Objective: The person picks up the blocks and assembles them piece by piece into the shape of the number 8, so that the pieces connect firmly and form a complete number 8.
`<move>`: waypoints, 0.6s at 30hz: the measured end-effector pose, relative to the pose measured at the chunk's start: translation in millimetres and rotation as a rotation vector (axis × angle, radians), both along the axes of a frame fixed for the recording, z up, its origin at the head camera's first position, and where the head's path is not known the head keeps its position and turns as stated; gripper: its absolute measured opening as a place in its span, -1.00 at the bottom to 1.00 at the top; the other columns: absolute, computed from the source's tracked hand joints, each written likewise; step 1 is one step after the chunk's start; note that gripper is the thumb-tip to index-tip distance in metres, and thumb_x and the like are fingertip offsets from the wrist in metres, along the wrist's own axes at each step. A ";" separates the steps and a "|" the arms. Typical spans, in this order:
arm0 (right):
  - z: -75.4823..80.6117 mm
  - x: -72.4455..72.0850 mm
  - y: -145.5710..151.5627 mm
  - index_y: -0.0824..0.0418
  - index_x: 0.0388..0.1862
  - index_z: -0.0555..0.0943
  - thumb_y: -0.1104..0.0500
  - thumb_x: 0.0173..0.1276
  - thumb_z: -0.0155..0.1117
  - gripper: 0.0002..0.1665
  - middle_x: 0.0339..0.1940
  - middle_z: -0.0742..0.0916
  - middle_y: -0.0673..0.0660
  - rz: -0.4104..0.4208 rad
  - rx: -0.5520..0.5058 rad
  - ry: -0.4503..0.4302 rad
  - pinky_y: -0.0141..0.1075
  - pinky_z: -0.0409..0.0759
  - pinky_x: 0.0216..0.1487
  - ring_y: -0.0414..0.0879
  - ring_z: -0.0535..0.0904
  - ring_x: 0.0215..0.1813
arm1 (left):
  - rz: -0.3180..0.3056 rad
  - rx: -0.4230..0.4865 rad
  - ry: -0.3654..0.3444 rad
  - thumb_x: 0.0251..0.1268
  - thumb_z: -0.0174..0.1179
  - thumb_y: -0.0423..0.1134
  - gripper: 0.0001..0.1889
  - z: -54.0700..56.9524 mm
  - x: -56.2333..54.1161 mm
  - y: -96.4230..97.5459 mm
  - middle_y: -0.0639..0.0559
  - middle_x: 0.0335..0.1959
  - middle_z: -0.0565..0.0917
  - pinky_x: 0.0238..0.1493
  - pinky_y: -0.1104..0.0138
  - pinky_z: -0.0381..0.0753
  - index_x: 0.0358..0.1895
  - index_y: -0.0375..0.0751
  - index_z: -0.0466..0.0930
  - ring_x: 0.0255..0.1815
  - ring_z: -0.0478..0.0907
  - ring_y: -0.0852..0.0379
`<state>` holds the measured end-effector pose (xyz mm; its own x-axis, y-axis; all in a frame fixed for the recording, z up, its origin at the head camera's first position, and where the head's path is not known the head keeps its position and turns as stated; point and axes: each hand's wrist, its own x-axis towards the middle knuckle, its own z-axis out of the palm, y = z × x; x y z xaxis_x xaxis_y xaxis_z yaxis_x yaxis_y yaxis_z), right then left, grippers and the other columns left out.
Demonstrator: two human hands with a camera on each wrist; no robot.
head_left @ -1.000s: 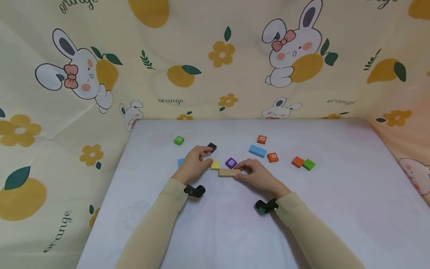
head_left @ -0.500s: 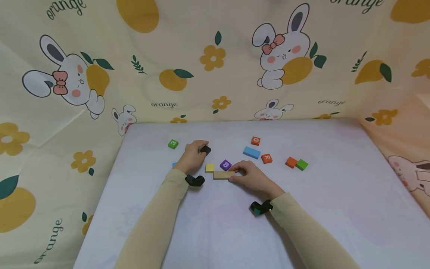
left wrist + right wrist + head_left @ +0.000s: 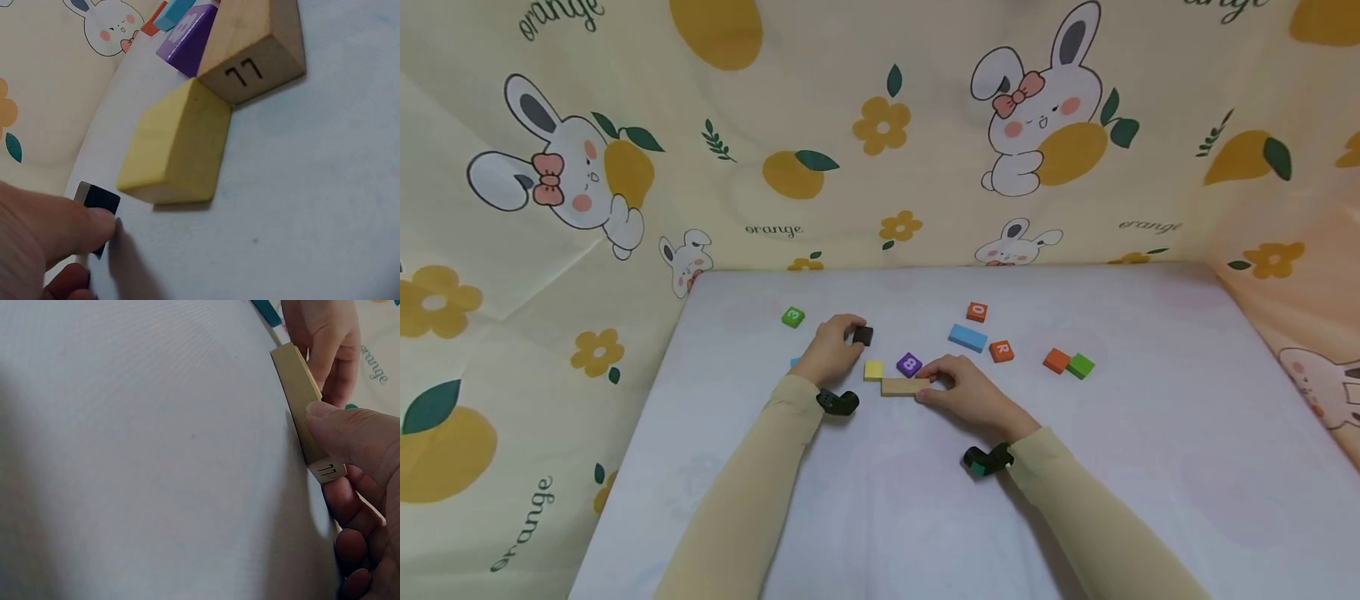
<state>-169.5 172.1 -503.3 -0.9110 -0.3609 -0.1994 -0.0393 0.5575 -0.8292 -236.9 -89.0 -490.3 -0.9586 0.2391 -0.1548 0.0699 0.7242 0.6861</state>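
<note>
Change is on the left: the thumb of the left hand [image 3: 827, 352] has come off the yellow block [image 3: 873, 371] and now pinches the black block [image 3: 865, 337] against the fingers, narrow grip. Black block has also turned squarer in that grip; can't tell if it's lifted or just touching the table [image 3: 865, 508]. Yellow block sits right of the left grip and nearer the person, touching or almost touching the wooden block [image 3: 901, 387]. Right hand [image 3: 972, 396] unchanged, thumb and fingers pinching the wooden block's right end. Purple block [image 3: 909, 364] lies just beyond the right grip, near the wooden block. Reads as handling moving on to the black block, wooden one held steady.
</note>
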 end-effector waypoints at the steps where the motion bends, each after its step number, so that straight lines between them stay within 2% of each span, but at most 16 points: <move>1: 0.4 0.0 0.4 -0.19 -0.07 0.65 -0.09 0.21 0.43 -0.71 0.02 0.59 -0.11 -0.002 -0.001 0.003 0.01 0.17 0.34 -0.06 0.32 0.18 | 0.003 -0.001 0.004 0.38 0.15 -0.27 -0.59 0.2 0.0 0.5 -0.11 0.29 0.42 0.26 0.11 0.32 0.27 -0.10 0.41 0.30 0.34 -0.06; 7: 0.6 0.2 -1.4 -0.13 -0.07 0.65 -0.08 0.22 0.42 -0.70 0.00 0.60 -0.08 0.003 -0.019 -0.004 -0.01 0.17 0.34 -0.06 0.35 0.16 | 0.027 0.002 0.010 0.33 0.20 -0.31 -0.62 -0.7 1.1 -0.9 -0.11 0.14 0.49 0.13 0.14 0.43 0.20 -0.13 0.46 0.12 0.44 -0.03; 12: -0.2 -0.2 -1.2 -0.15 -0.07 0.64 -0.11 0.22 0.42 -0.69 0.00 0.59 -0.09 0.002 -0.002 -0.006 0.00 0.16 0.35 -0.07 0.34 0.19 | 0.047 -0.003 0.027 0.32 0.23 -0.27 -0.63 -2.6 3.0 -4.3 -0.05 0.00 0.50 0.02 0.18 0.45 0.17 -0.15 0.47 -0.04 0.44 0.02; 18: -0.5 -2.2 1.3 -0.16 -0.05 0.64 -0.15 0.20 0.42 -0.65 0.00 0.59 -0.09 0.009 0.013 0.002 0.03 0.15 0.35 -0.05 0.33 0.21 | 0.065 0.013 0.050 0.34 0.22 -0.23 -0.63 4.2 13.3 -9.4 -0.03 -0.04 0.49 -0.04 0.21 0.44 0.17 -0.16 0.45 -0.08 0.43 0.06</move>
<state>-171.6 173.5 -503.8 -0.9081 -0.3667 -0.2025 -0.0461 0.5680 -0.8217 -223.6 -98.4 -486.1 -0.9786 0.1777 -0.1039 0.0571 0.7191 0.6926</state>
